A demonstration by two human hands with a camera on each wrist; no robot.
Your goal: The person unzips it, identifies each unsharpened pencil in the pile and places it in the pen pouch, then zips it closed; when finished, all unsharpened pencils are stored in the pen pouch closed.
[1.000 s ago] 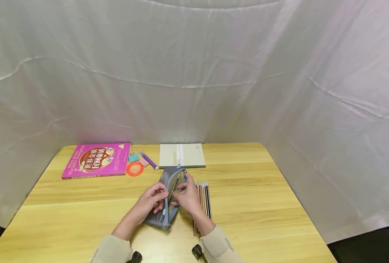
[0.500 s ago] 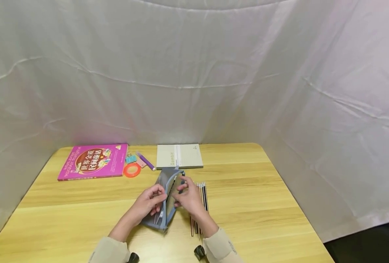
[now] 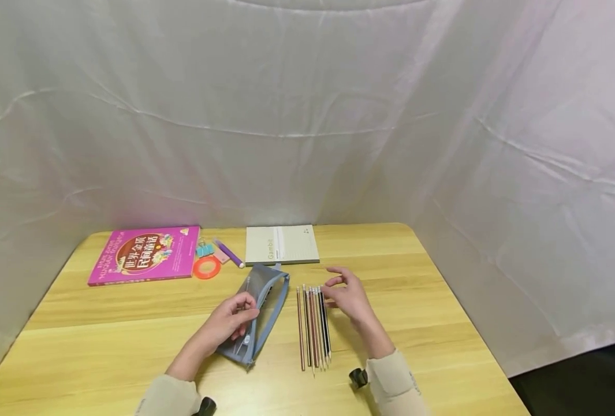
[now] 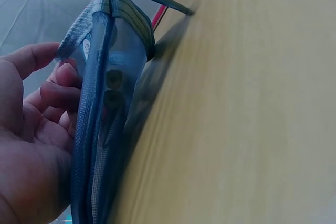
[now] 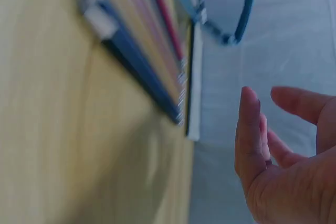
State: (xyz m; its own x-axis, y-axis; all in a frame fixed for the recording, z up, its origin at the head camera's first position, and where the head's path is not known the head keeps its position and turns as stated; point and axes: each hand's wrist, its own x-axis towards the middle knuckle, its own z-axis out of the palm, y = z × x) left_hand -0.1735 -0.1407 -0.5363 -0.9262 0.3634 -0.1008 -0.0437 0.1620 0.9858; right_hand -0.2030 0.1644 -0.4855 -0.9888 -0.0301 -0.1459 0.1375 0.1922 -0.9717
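Gripped by the left hand (image 3: pixel 233 319) along its near-left edge, presumably to keep the zip mouth gaping: a grey-blue mesh pencil case (image 3: pixel 259 312), lying slantwise near the middle of the counter (image 3: pixel 442 323), long axis running from about 7 o'clock to 1 o'clock. Seen through the mesh, a pen or two, though too faint in the head view to be sure. In the left wrist view, thumb and curled fingers (image 4: pixel 58 90) pinching the case's blue-trimmed rim. Just at 3 o'clock of the case, apart from it: a neat row of pencils (image 3: pixel 314 326), laid parallel. Hovering at the far end of that row, the right hand (image 3: pixel 346 293), fingers loosely spread and holding nothing. Further off at 11 o'clock, a pink book (image 3: pixel 145 255); at 12 o'clock, a pale notebook (image 3: pixel 282 245).
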